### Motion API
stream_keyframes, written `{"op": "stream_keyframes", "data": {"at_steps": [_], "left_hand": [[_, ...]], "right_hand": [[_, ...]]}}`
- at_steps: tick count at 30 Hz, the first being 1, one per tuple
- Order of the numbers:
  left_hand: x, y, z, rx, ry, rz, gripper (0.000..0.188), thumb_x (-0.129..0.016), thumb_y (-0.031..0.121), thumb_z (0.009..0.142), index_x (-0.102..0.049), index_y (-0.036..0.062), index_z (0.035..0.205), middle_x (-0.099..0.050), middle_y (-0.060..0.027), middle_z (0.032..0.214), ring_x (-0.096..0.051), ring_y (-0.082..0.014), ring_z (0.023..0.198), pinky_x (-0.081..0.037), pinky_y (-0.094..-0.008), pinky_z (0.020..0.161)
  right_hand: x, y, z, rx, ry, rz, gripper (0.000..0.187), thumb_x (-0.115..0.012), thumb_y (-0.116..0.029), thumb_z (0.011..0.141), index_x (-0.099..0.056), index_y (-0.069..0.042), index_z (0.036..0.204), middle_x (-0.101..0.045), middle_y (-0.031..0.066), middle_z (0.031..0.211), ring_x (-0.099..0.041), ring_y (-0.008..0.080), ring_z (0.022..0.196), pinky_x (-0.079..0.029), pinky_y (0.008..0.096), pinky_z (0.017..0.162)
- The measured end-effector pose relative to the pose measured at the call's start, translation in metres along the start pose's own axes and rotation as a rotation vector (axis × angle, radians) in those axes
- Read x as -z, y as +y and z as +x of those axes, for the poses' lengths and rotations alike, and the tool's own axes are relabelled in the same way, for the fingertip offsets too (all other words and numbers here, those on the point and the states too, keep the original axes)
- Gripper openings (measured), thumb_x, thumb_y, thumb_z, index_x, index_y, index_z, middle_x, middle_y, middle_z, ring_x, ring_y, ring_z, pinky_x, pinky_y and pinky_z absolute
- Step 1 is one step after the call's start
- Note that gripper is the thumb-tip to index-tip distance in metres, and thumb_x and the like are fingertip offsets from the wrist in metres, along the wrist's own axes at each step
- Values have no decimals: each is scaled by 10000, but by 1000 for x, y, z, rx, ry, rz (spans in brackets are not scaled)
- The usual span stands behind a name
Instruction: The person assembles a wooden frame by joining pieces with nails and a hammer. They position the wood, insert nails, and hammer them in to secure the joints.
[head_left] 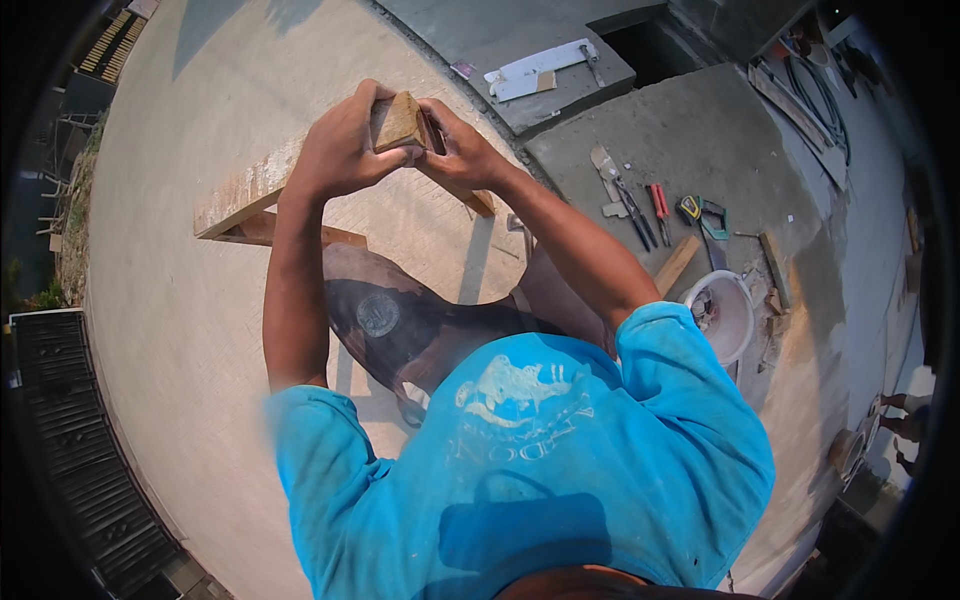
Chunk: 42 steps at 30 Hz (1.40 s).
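Out in front of me, both hands are raised together around a short wooden block (pixel 401 121). My left hand (pixel 343 142) is closed on its left side, thumb along the near edge. From the right, my right hand (pixel 461 147) grips it, fingers curled over; a darker brown face shows by those fingers. Whether that face is part of the same block I cannot tell. Beneath the hands stands a low wooden bench (pixel 245 195), its top dusted white and partly hidden by my arms.
On the grey slab at right lie pliers (pixel 634 214), a red-handled tool (pixel 659 212), a tape measure (pixel 689 208), a green-handled saw (pixel 714 220) and a wood offcut (pixel 678 264). A white bucket (pixel 738 333) stands nearer. Farther off are white boards (pixel 535 72) and a dark opening (pixel 655 55).
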<state>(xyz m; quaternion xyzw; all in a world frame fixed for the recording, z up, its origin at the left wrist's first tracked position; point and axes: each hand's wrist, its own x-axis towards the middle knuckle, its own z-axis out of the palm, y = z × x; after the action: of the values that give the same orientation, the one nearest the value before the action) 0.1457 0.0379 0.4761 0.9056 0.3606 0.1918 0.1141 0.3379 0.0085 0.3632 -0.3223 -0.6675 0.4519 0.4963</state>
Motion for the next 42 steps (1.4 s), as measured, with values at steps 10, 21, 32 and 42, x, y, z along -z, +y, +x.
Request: {"op": "stream_keyframes", "data": {"at_steps": [10, 21, 32, 42], "left_hand": [[3, -8, 6, -28, -31, -77, 683, -893, 410, 694, -543, 65, 1168, -703, -170, 980, -716, -352, 892, -556, -409, 764], [1, -8, 6, 28, -38, -100, 709, -923, 421, 673, -555, 85, 1178, -720, -159, 1027, -726, -336, 919, -567, -402, 776], [3, -3, 13, -33, -88, -24, 674, -889, 295, 645, -599, 124, 1229, -708, -132, 1049, -683, -369, 971, -536, -434, 823], [-3, 2, 16, 3, -114, 23, 658, -860, 225, 654, -583, 114, 1241, -695, -140, 1043, -677, -362, 931, -524, -440, 819]], "right_hand": [[-5, -2, -4, 66, 79, 20, 712, -814, -389, 887, -456, -57, 1405, -628, 122, 1224, -611, 227, 1170, -487, 395, 991], [2, 3, -4, -9, 104, 33, 791, -872, -396, 825, -454, -47, 1399, -585, 140, 1287, -579, 239, 1256, -459, 396, 1098], [7, 0, -6, 67, 98, -79, 640, -820, -167, 856, -454, -84, 1374, -649, 158, 1231, -668, 295, 1171, -538, 419, 1003], [8, 12, -9, 62, 109, 1, 667, -850, -204, 838, -476, -61, 1372, -656, 171, 1247, -668, 286, 1177, -537, 409, 1008]]}}
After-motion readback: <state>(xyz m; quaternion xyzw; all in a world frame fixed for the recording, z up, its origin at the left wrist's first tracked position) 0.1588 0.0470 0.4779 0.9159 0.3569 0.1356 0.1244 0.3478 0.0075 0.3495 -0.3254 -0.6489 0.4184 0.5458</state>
